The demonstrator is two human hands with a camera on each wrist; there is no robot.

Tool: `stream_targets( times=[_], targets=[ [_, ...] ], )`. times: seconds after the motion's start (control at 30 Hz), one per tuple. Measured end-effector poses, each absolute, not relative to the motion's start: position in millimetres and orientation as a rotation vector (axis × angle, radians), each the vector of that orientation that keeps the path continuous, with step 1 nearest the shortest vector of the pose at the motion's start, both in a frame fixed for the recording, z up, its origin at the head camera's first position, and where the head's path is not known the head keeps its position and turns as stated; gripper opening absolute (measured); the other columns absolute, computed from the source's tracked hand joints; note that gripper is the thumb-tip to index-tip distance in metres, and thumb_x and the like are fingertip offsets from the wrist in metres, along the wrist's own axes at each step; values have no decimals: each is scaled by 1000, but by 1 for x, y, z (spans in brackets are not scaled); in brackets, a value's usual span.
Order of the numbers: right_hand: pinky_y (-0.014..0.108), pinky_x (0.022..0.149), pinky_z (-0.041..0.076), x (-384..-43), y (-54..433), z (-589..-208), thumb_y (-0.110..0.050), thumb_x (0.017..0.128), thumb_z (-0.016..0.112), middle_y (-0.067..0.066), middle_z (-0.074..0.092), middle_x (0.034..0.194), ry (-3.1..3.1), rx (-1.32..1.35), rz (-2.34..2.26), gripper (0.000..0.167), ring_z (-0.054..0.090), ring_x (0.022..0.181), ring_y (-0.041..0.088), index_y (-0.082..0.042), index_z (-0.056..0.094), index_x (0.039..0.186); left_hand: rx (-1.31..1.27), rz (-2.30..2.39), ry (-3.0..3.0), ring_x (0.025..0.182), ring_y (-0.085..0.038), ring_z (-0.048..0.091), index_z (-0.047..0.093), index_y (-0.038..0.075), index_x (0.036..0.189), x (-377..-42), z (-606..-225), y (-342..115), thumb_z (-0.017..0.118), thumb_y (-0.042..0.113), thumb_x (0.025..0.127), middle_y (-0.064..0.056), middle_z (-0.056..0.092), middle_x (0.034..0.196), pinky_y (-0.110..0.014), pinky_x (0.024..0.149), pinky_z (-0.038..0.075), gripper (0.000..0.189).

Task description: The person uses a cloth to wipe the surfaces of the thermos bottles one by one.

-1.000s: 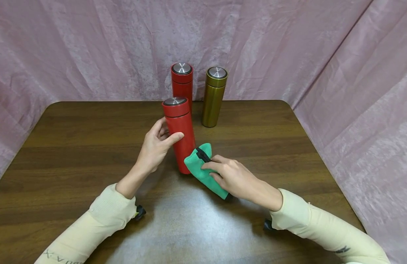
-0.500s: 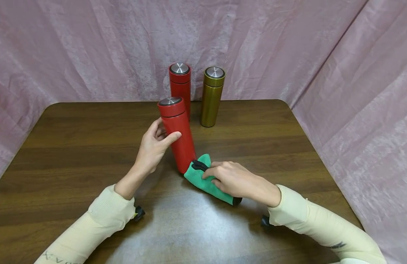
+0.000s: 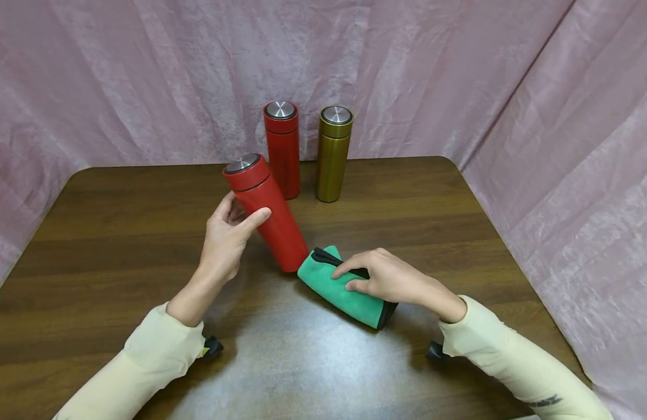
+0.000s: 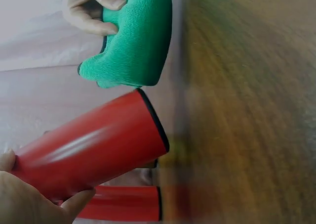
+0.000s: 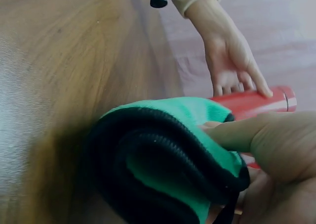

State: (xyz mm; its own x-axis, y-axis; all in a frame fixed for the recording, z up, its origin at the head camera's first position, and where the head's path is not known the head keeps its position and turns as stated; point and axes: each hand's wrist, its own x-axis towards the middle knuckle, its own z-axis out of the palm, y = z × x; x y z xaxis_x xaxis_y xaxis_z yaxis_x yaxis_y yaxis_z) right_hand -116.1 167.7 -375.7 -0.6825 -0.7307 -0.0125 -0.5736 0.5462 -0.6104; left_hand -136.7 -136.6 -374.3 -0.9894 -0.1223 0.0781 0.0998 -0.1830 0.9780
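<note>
My left hand [image 3: 220,242] grips a red thermos flask [image 3: 276,221] around its middle, thumb across the front. The flask leans, its silver-topped lid toward the left and its black-edged base [image 4: 157,122] toward the right, close over the table. In my right hand [image 3: 394,277], fingers and thumb pinch a folded green cloth [image 3: 339,291] with black stitched edging. One end of the cloth lies right at the flask's base in the head view. The right wrist view shows the cloth's rolled layers [image 5: 153,120], with my left hand and the flask beyond.
Behind, a second red thermos flask [image 3: 283,154] and a gold one [image 3: 334,160] stand upright near the rear of the wooden table [image 3: 118,233]. Pink curtains [image 3: 197,76] hang along the back and sides.
The held flask has tipped further, its top moving left from nearly upright. The cloth has slid down off the flask's lower side and slightly right with my right hand.
</note>
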Motion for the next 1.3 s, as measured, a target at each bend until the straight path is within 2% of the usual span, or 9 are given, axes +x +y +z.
stream_targets(
  times=[0.13, 0.23, 0.47, 0.6, 0.77, 0.9, 1.07, 1.2, 1.3],
  targets=[
    [33, 92, 54, -115, 177, -379, -8, 92, 79, -10, 74, 118, 2521, -1018, -1056, 30, 66, 105, 10, -21, 77, 120, 17, -2426, -1704, 115, -23, 61, 54, 11, 143, -135, -365, -142, 73, 5, 95, -9, 60, 132, -27, 84, 58, 52],
    [32, 94, 55, -113, 181, -381, -9, 92, 79, -9, 74, 117, 2518, -972, -1211, 30, 67, 111, 11, -20, 77, 120, 15, -2486, -1567, 116, -24, 60, 53, 10, 141, -134, -357, -146, 72, 3, 96, -11, 58, 132, -30, 82, 60, 49],
    [27, 89, 56, -110, 181, -389, -9, 93, 79, -2, 73, 120, 2508, -856, -1578, 30, 68, 111, 16, -14, 77, 122, 39, -2569, -1338, 104, -22, 64, 51, 7, 134, -131, -343, -155, 73, 8, 97, -9, 58, 124, -35, 78, 58, 42],
    [26, 90, 56, -107, 176, -395, -4, 92, 78, 1, 73, 119, 2513, -834, -1741, 31, 67, 110, 17, -11, 76, 122, 55, -2583, -1258, 98, -25, 67, 50, 6, 131, -128, -338, -158, 72, 10, 98, -12, 57, 126, -36, 78, 59, 40],
    [27, 83, 58, -98, 166, -399, 1, 91, 77, 3, 72, 117, 2504, -835, -1919, 33, 68, 102, 19, -8, 75, 123, 95, -2598, -1189, 104, -26, 67, 49, 6, 134, -124, -333, -162, 74, 15, 98, -13, 56, 131, -38, 84, 59, 45],
    [24, 79, 57, -93, 156, -400, 5, 89, 79, 4, 73, 114, 2545, -953, -1964, 34, 67, 96, 20, -7, 75, 120, 135, -2628, -1122, 107, -25, 64, 50, 8, 133, -123, -331, -164, 73, 18, 98, -12, 58, 128, -39, 86, 58, 43],
    [22, 81, 56, -91, 141, -404, 9, 82, 82, 7, 73, 109, 2648, -1242, -1920, 36, 69, 95, 19, -5, 77, 115, 161, -2692, -1051, 111, -26, 62, 51, 10, 135, -122, -332, -164, 71, 18, 100, -10, 58, 129, -40, 87, 58, 41],
    [29, 87, 59, -97, 128, -405, 11, 80, 82, 12, 73, 111, 2654, -1516, -1884, 36, 72, 100, 24, -4, 77, 112, 196, -2747, -1015, 110, -25, 62, 51, 10, 135, -120, -333, -164, 72, 19, 100, -10, 58, 129, -40, 84, 58, 42],
    [33, 89, 59, -102, 121, -402, 10, 80, 82, 14, 72, 112, 2715, -1623, -1865, 33, 72, 101, 28, -4, 77, 109, 213, -2782, -1009, 108, -25, 62, 51, 11, 135, -120, -333, -162, 72, 20, 100, -9, 58, 127, -39, 82, 58, 42]
  ],
)
